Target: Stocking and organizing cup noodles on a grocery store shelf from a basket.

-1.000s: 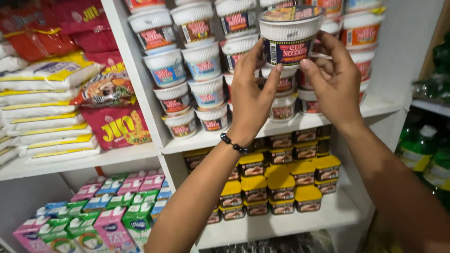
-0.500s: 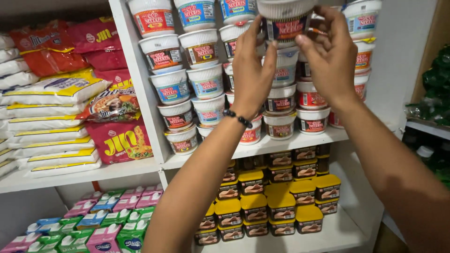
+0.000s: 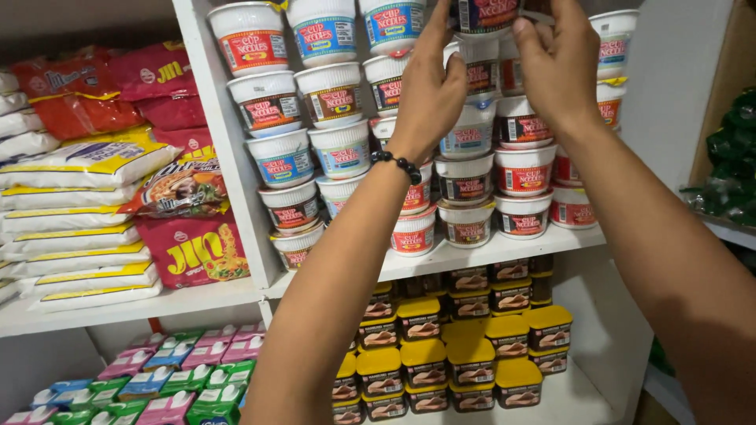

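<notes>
White shelf (image 3: 504, 256) carries stacked noodle cups (image 3: 465, 177), with yellow-lidded tubs (image 3: 425, 362) below. Both hands are raised at the top of the frame: left hand (image 3: 429, 83) and right hand (image 3: 559, 67) close on a dark-banded cup (image 3: 482, 16) above the stack. It would best be kept level and centred over the column.

blocked: stacked noodle cups (image 3: 465, 177) fill upper shelf | free: gap right of yellow-lidded tubs (image 3: 425, 354)

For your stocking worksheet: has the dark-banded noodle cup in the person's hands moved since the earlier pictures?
Yes. The noodle cup, held by the left hand and right hand, has gone up relative to the stacked cups.
</notes>
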